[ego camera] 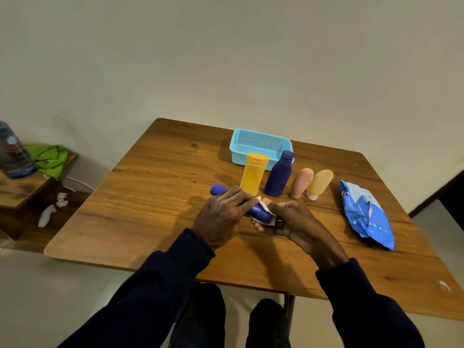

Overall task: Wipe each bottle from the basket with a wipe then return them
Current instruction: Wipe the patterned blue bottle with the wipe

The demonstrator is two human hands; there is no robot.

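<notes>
a wooden tabletop (155, 192) stands against a bare pale wall. over its middle the left hand (223, 214) grips a violet bottle (219, 190) lying crosswise, fingers curled over its body. the right hand (293, 222) pinches a white wipe (265, 204) round the bottle's right end. the step in hand looks like wiping this bottle. the basket (261, 144) sits near the far edge. in front of it stand a yellow bottle (252, 175), a dark bottle (280, 175), a pink tube (301, 183) and a tan tube (320, 183). the wipe pack (366, 214) lies toward the right edge. next, i judge, the wipe must travel along the rest of the body while the left hand shifts its hold, and then the bottle goes into the basket.
</notes>
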